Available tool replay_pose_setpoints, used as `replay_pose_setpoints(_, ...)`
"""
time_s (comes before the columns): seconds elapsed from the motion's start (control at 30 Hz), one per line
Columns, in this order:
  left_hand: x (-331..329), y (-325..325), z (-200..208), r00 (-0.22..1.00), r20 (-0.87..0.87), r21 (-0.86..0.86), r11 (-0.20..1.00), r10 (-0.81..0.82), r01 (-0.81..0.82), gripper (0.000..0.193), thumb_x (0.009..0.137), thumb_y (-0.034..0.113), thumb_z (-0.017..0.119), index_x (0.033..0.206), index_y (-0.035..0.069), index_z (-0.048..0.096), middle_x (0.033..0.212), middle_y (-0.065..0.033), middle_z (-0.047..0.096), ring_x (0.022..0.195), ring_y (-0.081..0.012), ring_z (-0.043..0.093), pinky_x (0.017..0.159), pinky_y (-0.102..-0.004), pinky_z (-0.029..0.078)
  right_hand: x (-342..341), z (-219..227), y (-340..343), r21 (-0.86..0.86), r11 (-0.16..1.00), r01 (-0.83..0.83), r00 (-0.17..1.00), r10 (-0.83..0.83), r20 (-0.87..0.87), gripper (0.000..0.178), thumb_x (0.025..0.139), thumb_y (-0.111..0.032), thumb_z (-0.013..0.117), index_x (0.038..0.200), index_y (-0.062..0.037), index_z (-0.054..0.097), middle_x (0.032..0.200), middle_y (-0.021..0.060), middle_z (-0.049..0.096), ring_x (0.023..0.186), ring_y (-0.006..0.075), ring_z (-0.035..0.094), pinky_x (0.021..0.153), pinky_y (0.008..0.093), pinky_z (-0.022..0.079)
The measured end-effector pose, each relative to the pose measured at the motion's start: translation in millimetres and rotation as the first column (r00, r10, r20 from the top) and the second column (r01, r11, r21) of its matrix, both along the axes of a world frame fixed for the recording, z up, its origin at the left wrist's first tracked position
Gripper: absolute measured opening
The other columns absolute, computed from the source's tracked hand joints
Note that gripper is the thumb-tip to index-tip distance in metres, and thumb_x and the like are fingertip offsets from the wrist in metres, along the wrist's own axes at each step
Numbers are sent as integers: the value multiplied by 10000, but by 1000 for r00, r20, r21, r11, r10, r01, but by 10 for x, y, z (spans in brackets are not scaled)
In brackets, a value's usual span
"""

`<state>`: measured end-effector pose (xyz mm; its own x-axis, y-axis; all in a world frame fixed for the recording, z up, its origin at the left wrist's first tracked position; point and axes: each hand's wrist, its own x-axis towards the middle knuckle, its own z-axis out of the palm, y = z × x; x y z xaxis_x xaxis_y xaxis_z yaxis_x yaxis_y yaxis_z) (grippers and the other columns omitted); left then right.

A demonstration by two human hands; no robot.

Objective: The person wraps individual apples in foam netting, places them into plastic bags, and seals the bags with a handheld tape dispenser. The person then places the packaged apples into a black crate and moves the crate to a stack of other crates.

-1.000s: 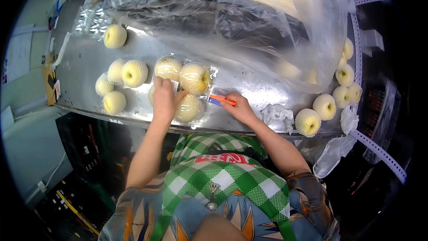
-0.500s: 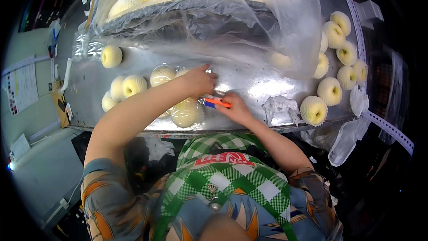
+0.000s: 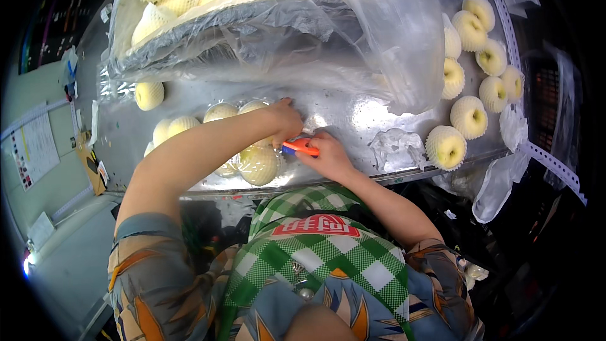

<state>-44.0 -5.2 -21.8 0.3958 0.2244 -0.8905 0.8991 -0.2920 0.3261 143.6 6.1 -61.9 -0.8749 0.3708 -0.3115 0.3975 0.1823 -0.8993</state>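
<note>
White sheet (image 3: 36, 151): on the wall at far left, its print too small to make out.
Left-hand fruit (image 3: 149, 96): one netted fruit beside the bag, others half hidden behind the left forearm.
Plastic bag (image 3: 398, 31): sags across the back, netted fruit inside, its top cut off.
Fruit pack (image 3: 259, 165): near the front edge under clear wrap, the forearm covering its middle.
Left hand (image 3: 288, 120): at the pack's right side, fingers partly hidden; cannot tell whether they grip the wrap.
Orange-and-blue tool (image 3: 303, 146): beside the left fingers, contact unclear.
Right hand (image 3: 329, 159): closed around the tool.
Surface (image 3: 341, 98): shiny, scuffed metal.
Crumpled wrap (image 3: 398, 149): between right hand and right-hand fruit.
Right-hand fruit (image 3: 469, 117): netted, clustered along the edge.
Perforated strip (image 3: 555, 167): pale, against a dark, unclear background.
</note>
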Motion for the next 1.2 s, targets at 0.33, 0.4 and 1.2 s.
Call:
replay_pose_setpoints(0.33,-417,-576,655,937,331,428,867,113,-256,79,650,178,707,706,187,652,809,57,532,950,-128,552,1063,-536,261,-131,59,232,-91,975,-203,960,180,-216,347,740,-312,721,814,16,635,974,172,575,883,315,587,777,374,476)
replay_pose_setpoints(0.4,-505,-697,768,909,375,422,839,184,-344,106,645,181,718,691,170,624,813,51,529,944,-139,548,1061,-541,264,-188,0,359,-123,951,-284,939,250,-237,331,740,-294,721,795,19,628,977,174,576,882,313,587,773,369,475)
replay_pose_setpoints(1.2,-674,-1355,909,679,672,433,589,294,-683,68,689,96,661,751,99,632,837,-12,664,957,-159,633,1110,-561,222,-1281,109,-144,503,421,-755,600,754,268,338,706,-396,680,800,-73,710,926,180,597,853,304,597,750,374,502)
